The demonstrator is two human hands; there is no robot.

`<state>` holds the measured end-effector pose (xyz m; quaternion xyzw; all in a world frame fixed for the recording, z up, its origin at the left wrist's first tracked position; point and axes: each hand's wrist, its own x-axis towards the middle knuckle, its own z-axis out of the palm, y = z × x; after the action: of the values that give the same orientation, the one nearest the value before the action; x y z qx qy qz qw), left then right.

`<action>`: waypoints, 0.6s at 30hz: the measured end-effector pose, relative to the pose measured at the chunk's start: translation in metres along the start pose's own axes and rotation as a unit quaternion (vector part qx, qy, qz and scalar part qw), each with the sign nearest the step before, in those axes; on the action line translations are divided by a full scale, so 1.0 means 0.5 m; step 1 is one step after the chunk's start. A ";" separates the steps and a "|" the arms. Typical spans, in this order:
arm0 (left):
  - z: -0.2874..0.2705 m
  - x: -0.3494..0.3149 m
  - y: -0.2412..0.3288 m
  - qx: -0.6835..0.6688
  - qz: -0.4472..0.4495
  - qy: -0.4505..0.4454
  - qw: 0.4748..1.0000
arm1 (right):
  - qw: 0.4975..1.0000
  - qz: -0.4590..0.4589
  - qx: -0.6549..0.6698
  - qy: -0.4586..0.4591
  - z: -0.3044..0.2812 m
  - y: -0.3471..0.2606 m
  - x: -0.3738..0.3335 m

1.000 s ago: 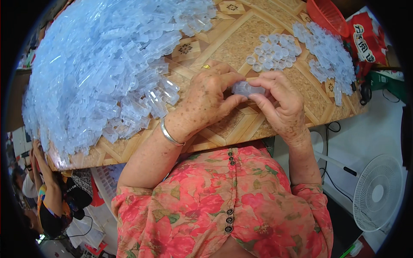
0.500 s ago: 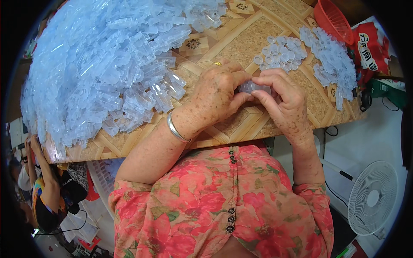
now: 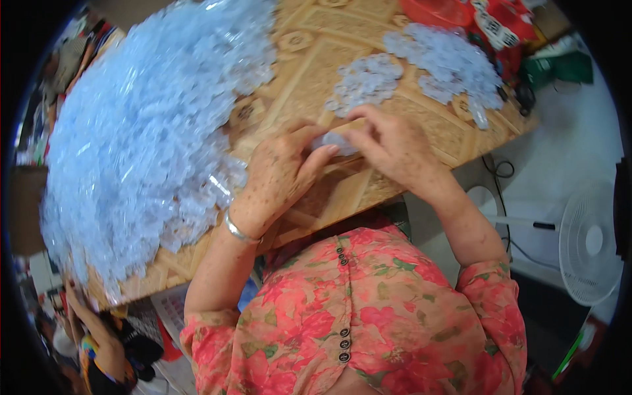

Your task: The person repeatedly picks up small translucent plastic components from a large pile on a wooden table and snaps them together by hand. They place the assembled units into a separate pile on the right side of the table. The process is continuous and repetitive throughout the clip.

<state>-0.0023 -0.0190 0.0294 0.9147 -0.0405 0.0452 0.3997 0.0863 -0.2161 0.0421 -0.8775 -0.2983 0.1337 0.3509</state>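
Over the near part of the table, my left hand (image 3: 280,172) and my right hand (image 3: 399,150) meet around a small clear plastic piece (image 3: 338,142). Fingers and thumbs of both hands pinch it from either side and cover much of it; blur hides its exact form. Just beyond my hands lies a loose group of small clear round caps (image 3: 370,78). A huge heap of clear plastic box-shaped pieces (image 3: 151,131) spreads to the left of my left hand. Past the caps, to the right, sits a smaller heap of clear plastic pieces (image 3: 454,66).
The wood-patterned table (image 3: 322,66) curves along its near edge. A red plastic basket (image 3: 438,12) and a red bag (image 3: 507,29) stand at the far right. A white fan (image 3: 592,240) is to the right, beyond the table. Another person's arm (image 3: 95,322) shows at lower left.
The whole view has tilted and shifted, so the table appears turned. My hands stay together around the plastic piece, with the right fingers now reaching over its top.
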 end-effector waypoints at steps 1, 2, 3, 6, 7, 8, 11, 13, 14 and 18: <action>0.017 -0.001 -0.010 -0.007 0.055 0.058 0.997 | 1.000 -0.008 -0.005 -0.005 0.002 -0.004 0.003; 0.024 0.002 -0.017 -0.002 0.073 0.057 0.996 | 1.000 -0.016 -0.011 -0.011 0.006 -0.002 0.006; 0.024 0.003 -0.020 0.006 0.088 0.055 0.995 | 0.999 -0.024 -0.014 -0.019 0.011 0.001 0.008; 0.030 0.000 0.004 -0.139 -0.025 0.006 0.990 | 0.998 -0.025 0.025 -0.043 0.011 0.018 0.008; 0.032 -0.002 0.014 -0.211 -0.090 -0.019 0.973 | 0.998 -0.021 0.036 -0.054 0.010 0.023 0.009; 0.029 0.000 0.018 -0.239 -0.129 -0.040 0.962 | 0.997 -0.017 0.047 -0.065 0.007 0.026 0.011; 0.020 -0.002 0.021 -0.321 -0.216 -0.083 0.918 | 0.982 0.057 0.095 -0.152 -0.019 0.003 0.018; 0.024 -0.004 0.016 -0.383 -0.224 -0.093 0.891 | 0.964 0.108 0.129 -0.206 -0.031 -0.004 0.024; 0.022 -0.002 0.019 -0.401 -0.237 -0.098 0.880 | 0.956 0.123 0.147 -0.224 -0.033 -0.003 0.029; 0.020 0.007 0.022 -0.461 -0.276 -0.117 0.835 | 0.937 0.143 0.184 -0.261 -0.025 0.018 0.047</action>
<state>0.0003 -0.0338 0.0308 0.5961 0.1512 -0.1980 0.7633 0.1141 -0.2133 0.0441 -0.7653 -0.2212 0.4594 0.3929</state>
